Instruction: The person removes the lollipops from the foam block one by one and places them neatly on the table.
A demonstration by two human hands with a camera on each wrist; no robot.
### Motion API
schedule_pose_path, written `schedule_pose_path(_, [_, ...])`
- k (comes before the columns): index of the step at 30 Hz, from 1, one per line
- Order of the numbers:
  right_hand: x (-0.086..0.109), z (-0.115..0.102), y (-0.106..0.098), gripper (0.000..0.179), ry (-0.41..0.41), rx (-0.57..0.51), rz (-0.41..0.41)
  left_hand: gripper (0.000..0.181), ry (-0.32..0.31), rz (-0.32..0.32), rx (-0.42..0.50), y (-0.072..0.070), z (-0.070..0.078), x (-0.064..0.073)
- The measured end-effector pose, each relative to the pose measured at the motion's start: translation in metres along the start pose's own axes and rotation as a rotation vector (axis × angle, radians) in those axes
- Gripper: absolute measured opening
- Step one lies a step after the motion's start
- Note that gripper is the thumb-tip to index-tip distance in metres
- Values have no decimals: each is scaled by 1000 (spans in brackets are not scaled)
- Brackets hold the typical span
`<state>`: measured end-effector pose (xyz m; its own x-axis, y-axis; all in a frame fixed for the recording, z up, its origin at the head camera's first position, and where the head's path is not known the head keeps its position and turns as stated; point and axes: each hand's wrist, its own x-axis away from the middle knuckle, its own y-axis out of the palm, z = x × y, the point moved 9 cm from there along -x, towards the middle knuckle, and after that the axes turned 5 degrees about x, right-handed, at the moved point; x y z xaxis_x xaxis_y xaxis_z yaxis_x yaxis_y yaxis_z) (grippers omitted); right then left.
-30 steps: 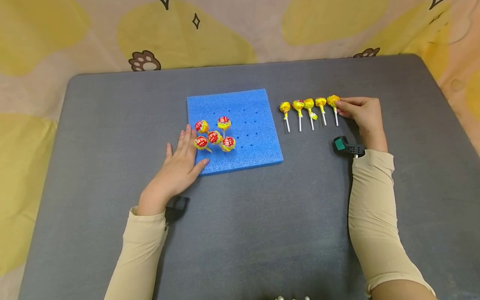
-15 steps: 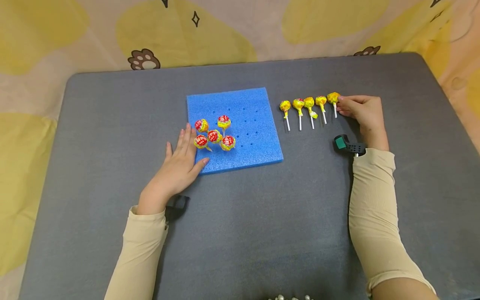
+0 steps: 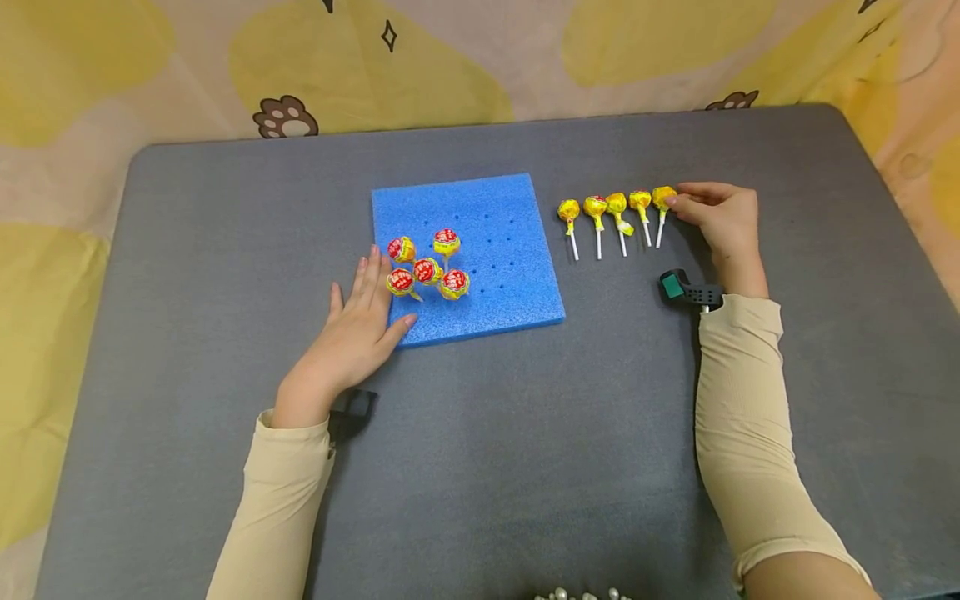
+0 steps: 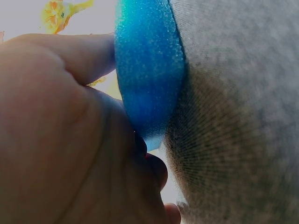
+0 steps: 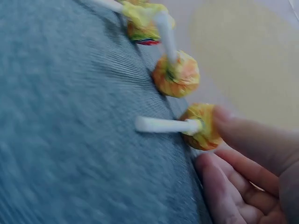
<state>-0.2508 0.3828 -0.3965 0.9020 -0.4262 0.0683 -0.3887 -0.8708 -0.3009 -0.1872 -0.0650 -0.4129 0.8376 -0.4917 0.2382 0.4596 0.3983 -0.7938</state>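
My right hand [image 3: 723, 221] pinches the yellow-wrapped head of a lollipop [image 5: 204, 127] between thumb and fingers. This lollipop is the rightmost in a row of several on the grey table, its white stick pointing toward me. My left hand [image 3: 348, 333] lies with straight fingers along the left edge of a blue foam board [image 3: 517, 308], its thumb over the near left corner. Several lollipops with red-and-yellow tops stand in the board's left half, such as the middle lollipop [image 3: 427, 271]. In the left wrist view the thumb touches the foam's edge [image 4: 149, 70].
Small holes dot the rest of the foam board. Beside the held lollipop lies another lollipop [image 3: 641, 204], close on its left. The grey table [image 3: 510, 450] reaches back to a patterned yellow cloth [image 3: 450, 67]. A black wrist camera [image 3: 690, 290] sits below the right hand.
The rightmost lollipop's stick has swung left at its lower end, and its head has shifted slightly left with the right hand. The left hand stays against the foam board.
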Motion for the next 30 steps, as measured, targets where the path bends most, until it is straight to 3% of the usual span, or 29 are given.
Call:
schedule_pose_path(8, [-2,3,1,12,5,136,-101,80,-4,-6,-2,0,0,0])
schedule_pose_path(17, [-2,1,1,16,-32,105,-139,80,-6,-8,-3,-1,1,0])
schedule_pose_path(24, [2,-1,2,21,-36,22,-133,80,-16,-9,2,1,-1,2])
schedule_pose_path(30, [5,-11,-2,27,-65,-228,-101,80,-10,-5,3,0,0,2])
